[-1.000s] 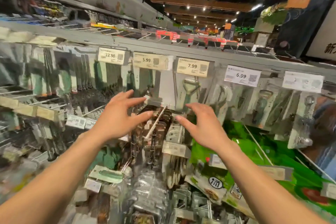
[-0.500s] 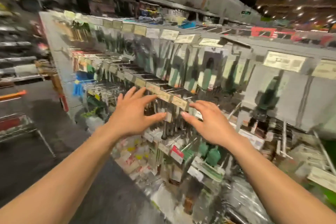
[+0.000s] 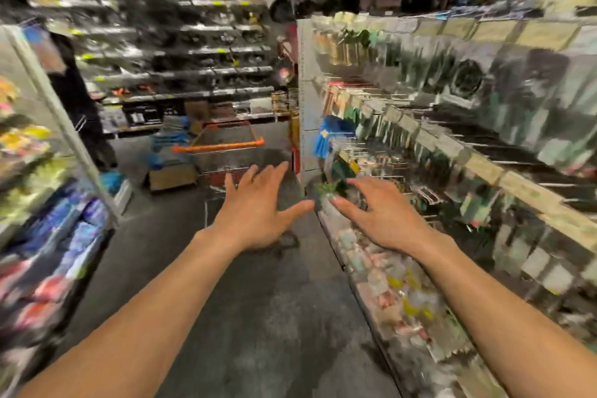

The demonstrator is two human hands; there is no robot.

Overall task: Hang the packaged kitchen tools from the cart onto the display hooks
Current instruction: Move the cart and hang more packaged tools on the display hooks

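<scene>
The view is blurred by motion. My left hand (image 3: pixel 258 207) and my right hand (image 3: pixel 384 213) are stretched out in front of me over the aisle floor, fingers spread, holding nothing. Ahead stands a wire shopping cart (image 3: pixel 223 152) with an orange handle, beyond my left fingertips. On the right runs the display rack (image 3: pixel 452 145) with hooks full of packaged kitchen tools and price tags. My right hand hovers beside the rack's near end, touching nothing that I can make out.
A shelf of colourful packets (image 3: pixel 48 203) lines the left side of the aisle. A person in dark clothes (image 3: pixel 80 100) stands at the far left. Shelves of pans (image 3: pixel 193 52) cross the aisle's end. Cardboard boxes (image 3: pixel 171 176) sit on the floor by the cart.
The view has swung left, from facing the hook display to looking down the aisle at the cart. Both hands stay open and empty, now away from the hooks.
</scene>
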